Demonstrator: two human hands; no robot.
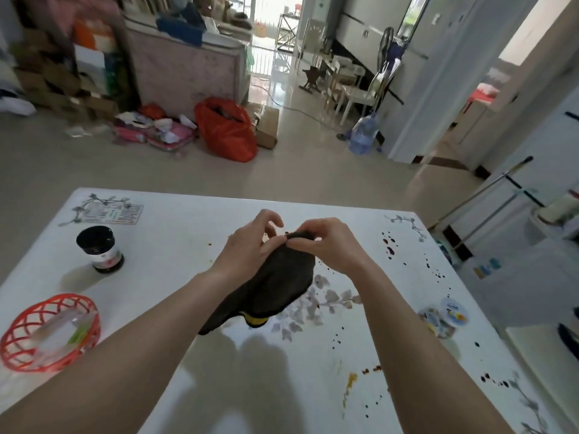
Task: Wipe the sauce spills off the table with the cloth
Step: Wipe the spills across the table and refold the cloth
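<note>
A dark cloth (275,289) with a yellow edge hangs above the white table (175,233), held up between both hands. My left hand (247,245) holds its left side with the fingers curled over the top edge. My right hand (329,242) pinches the cloth's top edge between thumb and fingers. Dark sauce drops (390,245) dot the table's right side. An orange-brown smear (352,379) and red-brown drops (372,369) lie near the front right. More small specks (336,338) sit below the cloth.
A dark jar (100,249) stands at the left. A red wire basket (51,332) holding a clear item sits at the front left. A card (109,213) lies at the far left corner, and small packets (445,317) lie at the right edge.
</note>
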